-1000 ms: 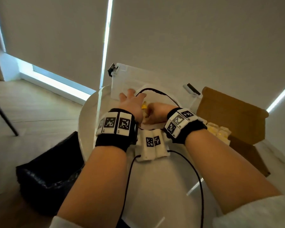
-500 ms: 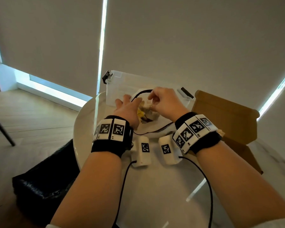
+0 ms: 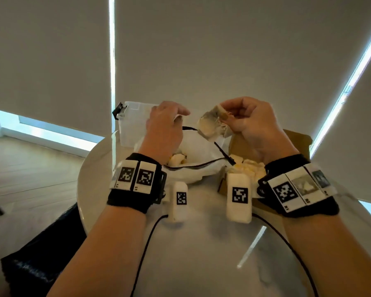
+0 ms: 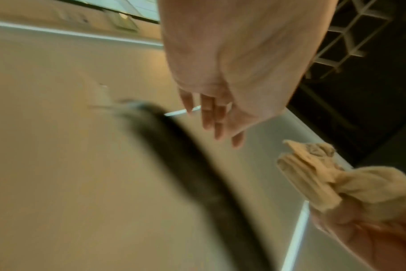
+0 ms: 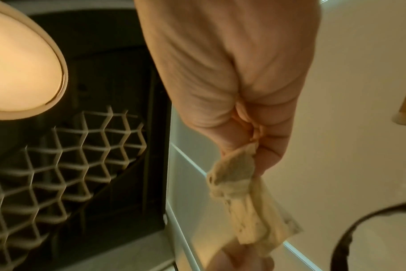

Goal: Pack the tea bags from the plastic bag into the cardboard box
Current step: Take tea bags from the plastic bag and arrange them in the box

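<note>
My right hand pinches a small bunch of pale tea bags in the air above the white plastic bag with its black zip rim. The bunch hangs from the thumb and fingertips of my right hand. My left hand hovers over the bag's far left side. In the left wrist view my left hand has loosely straight fingers with nothing in them, and the tea bags show beside it. More tea bags lie in the bag. The brown cardboard box stands open at the right with several tea bags inside.
A clear lidded plastic container stands behind the bag. Everything sits on a round white table crossed by black cables. A black bin bag is on the floor at the left.
Both hands have risen out of the plastic bag. My right hand came up and to the right holding tea bags; my left hand lifted off the bag.
</note>
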{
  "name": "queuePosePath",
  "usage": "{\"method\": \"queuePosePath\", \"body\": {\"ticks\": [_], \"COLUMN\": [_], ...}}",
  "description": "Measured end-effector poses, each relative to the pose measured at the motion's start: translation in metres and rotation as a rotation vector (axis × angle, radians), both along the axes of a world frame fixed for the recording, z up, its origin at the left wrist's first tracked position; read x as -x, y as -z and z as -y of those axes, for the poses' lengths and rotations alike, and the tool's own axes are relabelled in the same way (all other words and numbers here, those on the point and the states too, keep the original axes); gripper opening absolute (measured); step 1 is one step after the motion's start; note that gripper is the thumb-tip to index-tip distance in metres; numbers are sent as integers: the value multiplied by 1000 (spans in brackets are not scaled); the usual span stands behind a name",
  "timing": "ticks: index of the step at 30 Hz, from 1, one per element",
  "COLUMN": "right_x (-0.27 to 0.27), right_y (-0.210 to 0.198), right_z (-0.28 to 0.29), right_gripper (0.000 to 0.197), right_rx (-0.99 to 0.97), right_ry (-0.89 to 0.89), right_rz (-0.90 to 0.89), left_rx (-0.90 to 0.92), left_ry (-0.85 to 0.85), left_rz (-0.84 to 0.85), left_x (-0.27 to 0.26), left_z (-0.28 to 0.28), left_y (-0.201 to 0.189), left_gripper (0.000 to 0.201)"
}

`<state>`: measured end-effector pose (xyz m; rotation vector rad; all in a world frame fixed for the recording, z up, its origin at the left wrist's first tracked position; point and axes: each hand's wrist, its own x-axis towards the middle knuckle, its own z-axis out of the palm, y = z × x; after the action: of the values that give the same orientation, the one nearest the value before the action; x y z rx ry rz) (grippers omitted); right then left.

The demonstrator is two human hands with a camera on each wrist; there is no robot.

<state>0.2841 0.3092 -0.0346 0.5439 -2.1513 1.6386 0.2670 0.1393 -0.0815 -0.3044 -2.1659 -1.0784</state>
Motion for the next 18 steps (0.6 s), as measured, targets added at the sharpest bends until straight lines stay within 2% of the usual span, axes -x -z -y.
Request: {"method": "queuePosePath", "body": {"ticks": [1,2,3,5,7,10,14,18], "right_x": [-7,-12,-16,-20,-21,-21,-19,-15], "right_y": [2,6,11,23,35,45,52,59], "right_z": [-7,-14,-21,-35,-48,-66,-88,-103], "right_gripper": [21,22,22,24,26,27,36,41], "right_rx": [48,94,135,187,220,211,267,259], "right_ry": [-4,-6,-7,28,104,183,190,316], "right_rz": [19,42,67,98,78,15,78,133], "left_rx": [-113,-195,-235,-243,-306,-316,-312,-476], "left_ry": [140,302,460,701,844,844,795,747], "left_rz": [-44,-7,98,410,624,648,658,663], "left_x": [-6,-13,-19,-25,-25,-14,4,17], "left_z": [-9,-20,-31,-54,-76,-101,-125,-139], "left_y": [-8,-16,-22,-28,-27,-24,-21,-14], "left_gripper": [21,20,25,39,36,25,14,14]}}
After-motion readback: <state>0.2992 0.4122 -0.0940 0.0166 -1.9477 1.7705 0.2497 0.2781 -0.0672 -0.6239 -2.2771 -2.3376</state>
